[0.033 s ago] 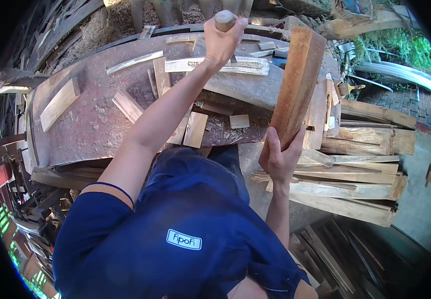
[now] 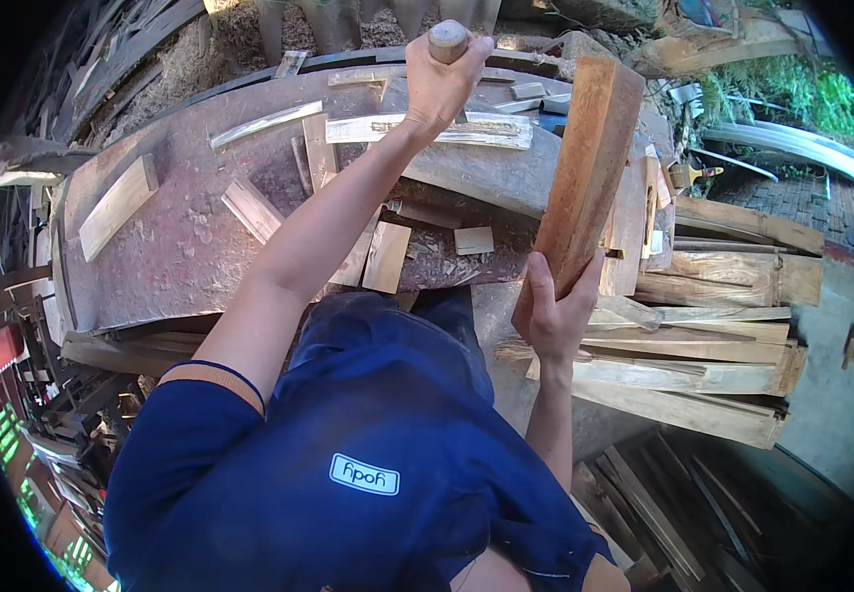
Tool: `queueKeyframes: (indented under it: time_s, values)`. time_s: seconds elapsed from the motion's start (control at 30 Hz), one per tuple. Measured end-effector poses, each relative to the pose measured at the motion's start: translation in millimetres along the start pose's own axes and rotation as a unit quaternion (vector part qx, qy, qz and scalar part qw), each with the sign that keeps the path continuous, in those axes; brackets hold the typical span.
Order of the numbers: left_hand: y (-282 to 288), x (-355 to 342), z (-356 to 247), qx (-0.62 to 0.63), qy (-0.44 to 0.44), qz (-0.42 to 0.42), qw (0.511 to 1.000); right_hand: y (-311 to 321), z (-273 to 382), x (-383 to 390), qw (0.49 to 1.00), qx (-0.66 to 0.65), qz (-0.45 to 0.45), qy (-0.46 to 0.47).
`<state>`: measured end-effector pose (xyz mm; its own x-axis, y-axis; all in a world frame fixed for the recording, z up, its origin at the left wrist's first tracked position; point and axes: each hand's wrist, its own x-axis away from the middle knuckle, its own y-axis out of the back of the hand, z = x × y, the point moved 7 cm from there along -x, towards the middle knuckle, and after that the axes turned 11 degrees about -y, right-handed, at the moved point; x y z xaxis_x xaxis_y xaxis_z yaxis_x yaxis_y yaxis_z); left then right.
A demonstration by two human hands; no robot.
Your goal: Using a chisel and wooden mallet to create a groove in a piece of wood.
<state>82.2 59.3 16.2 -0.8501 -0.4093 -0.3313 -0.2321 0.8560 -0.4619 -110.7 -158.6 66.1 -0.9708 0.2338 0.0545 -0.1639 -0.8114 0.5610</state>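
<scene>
Seen end-on, the round wooden handle of a chisel (image 2: 447, 42) stands up out of my left hand (image 2: 439, 84), whose fingers wrap round it. A dark bit of its metal shows below the fist, by a pale, split strip of wood (image 2: 494, 130); whether the tip touches the strip is hidden. My right hand (image 2: 560, 311) grips the lower end of a thick brown wooden block (image 2: 590, 163), thumb on its near side. The block is raised and tilted, its far end leaning to the right, apart from the chisel.
Offcuts such as a pale block (image 2: 119, 205) and a small piece (image 2: 474, 240) lie on the worn reddish workbench (image 2: 185, 237). Planks (image 2: 703, 375) are stacked to the right. A brush (image 2: 698, 175) with a yellow handle lies at the far right.
</scene>
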Motion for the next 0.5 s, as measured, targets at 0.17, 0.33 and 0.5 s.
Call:
queueKeyframes:
  time_s: [0.17,0.33,0.5]
  values:
    - [-2,-2,5,-0.069,-0.046,0.040,0.996,-1,3,2,1.000,0.010,-0.008,0.005]
    - [0,0,12,-0.124,-0.034,0.054,0.990,-1,0,0,1.000,0.013,-0.012,0.000]
    - [0,1,10,-0.130,-0.026,0.050,0.990,-2,0,-6,1.000,-0.001,-0.003,0.002]
